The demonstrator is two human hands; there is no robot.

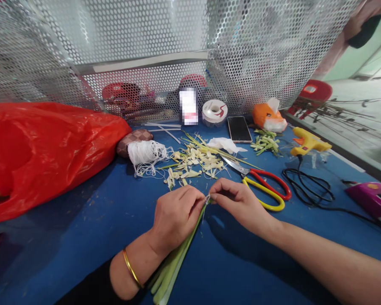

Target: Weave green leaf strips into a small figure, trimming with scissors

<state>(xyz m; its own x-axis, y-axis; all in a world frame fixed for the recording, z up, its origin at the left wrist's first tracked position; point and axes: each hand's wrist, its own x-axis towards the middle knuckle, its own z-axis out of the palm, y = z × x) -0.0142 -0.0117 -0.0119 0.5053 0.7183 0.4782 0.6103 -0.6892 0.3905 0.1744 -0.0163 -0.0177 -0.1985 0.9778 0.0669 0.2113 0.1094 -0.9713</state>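
Observation:
My left hand is closed around a bundle of green leaf strips that runs from under my wrist toward the tabletop's middle. My right hand pinches the bundle's top end together with a thin white thread, fingertips meeting the left hand's fingers. A gold bangle sits on my left wrist. Just beyond the hands lie red-and-yellow scissors and a scatter of pale leaf trimmings. A ball of white thread rests to the left of the trimmings.
A red plastic bag fills the left of the blue table. A phone, tape roll, yellow glue gun with black cord, orange bag and pink device lie behind and right. A perforated metal screen backs the table.

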